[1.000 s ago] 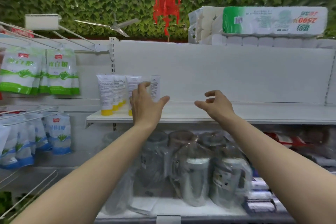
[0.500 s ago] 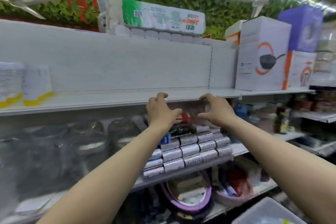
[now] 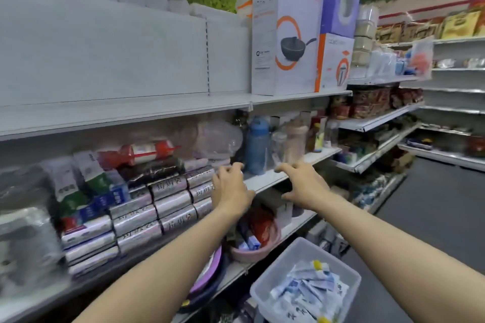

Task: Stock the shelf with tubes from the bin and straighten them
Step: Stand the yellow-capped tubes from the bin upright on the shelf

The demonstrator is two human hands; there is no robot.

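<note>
A clear plastic bin (image 3: 283, 267) stands low at the right, filled with several white tubes (image 3: 307, 288) with yellow caps. The white shelf (image 3: 126, 110) for the tubes runs across the upper left; its visible stretch is bare. My left hand (image 3: 231, 189) hangs in the air in front of the middle shelf, fingers loosely curled, holding nothing. My right hand (image 3: 304, 183) hovers beside it, fingers spread and bent, also holding nothing. Both hands are well above the bin.
Silver wrapped packs (image 3: 162, 207) are stacked on the middle shelf at left, a blue bottle (image 3: 257, 149) beside them. Boxes with a pan picture (image 3: 286, 34) stand on the upper shelf at right. A pink basin (image 3: 257, 249) sits on the lower shelf. The aisle floor (image 3: 433, 217) lies at the right.
The view has swung right and down, away from the tubes standing on the shelf. Both hands dropped from the top shelf to the middle shelf's height. The bin has come into view.
</note>
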